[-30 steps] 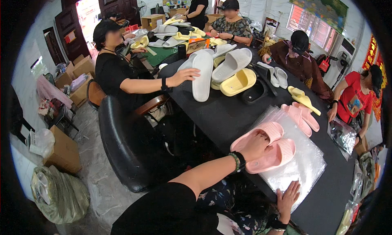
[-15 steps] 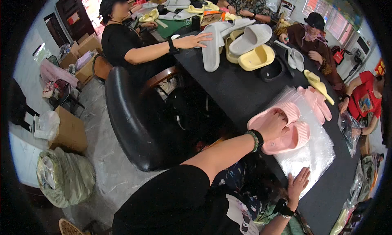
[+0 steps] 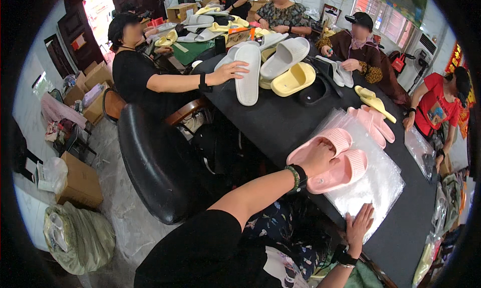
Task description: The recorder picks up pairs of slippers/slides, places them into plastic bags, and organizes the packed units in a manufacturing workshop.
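Note:
My left hand (image 3: 317, 160) reaches out on a black-sleeved arm with a dark wristband. It grips a pair of pink slippers (image 3: 334, 160) lying side by side on a stack of clear plastic bags (image 3: 376, 188). Its fingers curl over the nearer slipper. My right hand (image 3: 358, 228), with a watch at the wrist, lies flat with fingers spread on the near edge of the plastic bags. The bags lie on a long black table (image 3: 280, 120).
Another pink pair (image 3: 373, 121) lies further along the plastic. A person in black on my left presses a white slipper (image 3: 248, 80). White and yellow slippers (image 3: 293, 78) are piled beyond. Other people sit across the table. A black chair (image 3: 155, 163) stands at the left.
My head has shifted, so the view has moved. My left hand stays on the pink slippers and my right hand stays on the plastic. The neighbour's hand still rests on the white slipper.

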Action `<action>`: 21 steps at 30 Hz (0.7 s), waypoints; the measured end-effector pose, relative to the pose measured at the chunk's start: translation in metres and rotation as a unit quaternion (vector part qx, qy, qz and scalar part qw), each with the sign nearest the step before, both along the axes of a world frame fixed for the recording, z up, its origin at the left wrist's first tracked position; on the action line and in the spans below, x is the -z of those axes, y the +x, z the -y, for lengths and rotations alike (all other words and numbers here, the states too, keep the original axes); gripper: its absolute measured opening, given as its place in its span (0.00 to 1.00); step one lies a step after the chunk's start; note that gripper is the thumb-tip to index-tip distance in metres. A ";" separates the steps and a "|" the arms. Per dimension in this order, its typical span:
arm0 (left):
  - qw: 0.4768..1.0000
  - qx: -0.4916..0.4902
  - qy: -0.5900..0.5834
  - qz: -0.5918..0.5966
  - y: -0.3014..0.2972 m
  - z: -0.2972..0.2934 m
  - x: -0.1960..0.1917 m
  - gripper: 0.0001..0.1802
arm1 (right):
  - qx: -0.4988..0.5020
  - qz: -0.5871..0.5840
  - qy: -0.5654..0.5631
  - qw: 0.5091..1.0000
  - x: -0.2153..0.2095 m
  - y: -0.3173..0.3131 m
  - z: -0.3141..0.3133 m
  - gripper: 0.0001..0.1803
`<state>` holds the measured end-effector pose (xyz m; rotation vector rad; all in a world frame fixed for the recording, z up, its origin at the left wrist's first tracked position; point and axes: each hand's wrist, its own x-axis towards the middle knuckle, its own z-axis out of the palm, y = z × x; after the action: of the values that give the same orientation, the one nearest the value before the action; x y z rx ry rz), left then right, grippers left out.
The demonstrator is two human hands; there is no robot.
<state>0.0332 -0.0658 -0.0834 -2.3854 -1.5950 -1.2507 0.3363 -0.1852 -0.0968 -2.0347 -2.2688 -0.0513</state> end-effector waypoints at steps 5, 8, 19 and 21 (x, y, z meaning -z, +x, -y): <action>1.000 0.007 -0.018 0.002 0.001 -0.003 0.000 0.19 | 0.019 0.005 -0.017 1.000 -0.006 -0.003 0.001 0.46; 0.999 0.017 -0.032 0.007 0.000 -0.003 -0.002 0.19 | 0.014 0.003 -0.009 1.000 -0.003 -0.001 0.002 0.47; 0.997 0.076 -0.030 -0.005 -0.037 -0.008 -0.066 0.21 | 0.027 -0.003 -0.027 0.999 -0.010 -0.003 0.004 0.47; 0.997 0.048 -0.012 -0.051 -0.059 -0.024 -0.090 0.22 | 0.032 -0.002 -0.029 0.999 -0.011 -0.006 0.000 0.47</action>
<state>-0.0260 -0.0421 0.0068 -2.5233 -1.4928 -1.1092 0.3306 -0.1854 -0.0859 -2.1337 -2.2280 0.0142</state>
